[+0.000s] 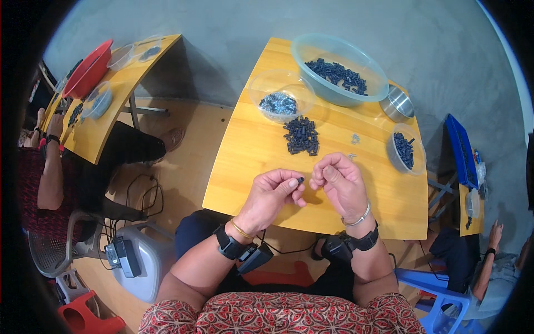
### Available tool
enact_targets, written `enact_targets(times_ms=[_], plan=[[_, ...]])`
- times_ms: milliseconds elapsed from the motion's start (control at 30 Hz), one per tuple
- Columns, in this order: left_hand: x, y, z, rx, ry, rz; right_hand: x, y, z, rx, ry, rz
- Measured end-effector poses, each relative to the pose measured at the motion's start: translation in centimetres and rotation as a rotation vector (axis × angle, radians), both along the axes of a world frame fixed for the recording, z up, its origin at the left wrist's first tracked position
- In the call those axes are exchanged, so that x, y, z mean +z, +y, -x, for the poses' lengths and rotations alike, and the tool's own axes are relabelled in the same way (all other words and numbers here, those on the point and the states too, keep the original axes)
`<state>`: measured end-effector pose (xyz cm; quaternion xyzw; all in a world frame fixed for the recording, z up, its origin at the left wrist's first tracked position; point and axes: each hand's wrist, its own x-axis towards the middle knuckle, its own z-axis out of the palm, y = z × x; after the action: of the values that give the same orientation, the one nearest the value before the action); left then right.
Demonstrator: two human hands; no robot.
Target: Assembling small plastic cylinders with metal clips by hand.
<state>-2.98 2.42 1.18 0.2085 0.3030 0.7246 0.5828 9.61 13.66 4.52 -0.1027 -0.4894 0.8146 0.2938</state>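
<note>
My left hand [273, 192] pinches a small black plastic part [301, 180] between thumb and fingers, above the near part of the yellow table [239, 161]. Just right of it my right hand [338, 183] is closed, fingertips pressed to the thumb; whether something tiny sits in that pinch cannot be made out. Beyond my hands lies a loose pile of similar black parts [301, 136]. A few small silvery pieces [355, 139] lie on the tabletop past my right hand.
Behind the pile stands a clear bowl [257, 89] holding dark parts. A big pale-green basin [300, 53] of black parts is at the far edge, with a metal bowl [398, 106] and a clear tub [414, 164] at right. Other people sit at tables on both sides.
</note>
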Motion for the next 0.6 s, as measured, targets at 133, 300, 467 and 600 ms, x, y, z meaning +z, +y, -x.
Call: enact_targets(times_ms=[133,300,467,600], plan=[[-0.11,0.05,-0.07,-0.001,0.056,0.001,-0.07,0.22,-0.13,0.045,0.002,0.117],[-0.07,0.07,-0.1,-0.001,0.072,-0.026,-0.02,0.22,-0.22,0.099,-0.055,0.114],[0.41,0.04,-0.15,0.026,0.067,0.011,0.02,-0.23,0.04,0.114,-0.055,0.109],[0.08,0.04,-0.01,0.039,0.016,0.015,-0.25,-0.48,0.13,0.013,-0.117,-0.09]])
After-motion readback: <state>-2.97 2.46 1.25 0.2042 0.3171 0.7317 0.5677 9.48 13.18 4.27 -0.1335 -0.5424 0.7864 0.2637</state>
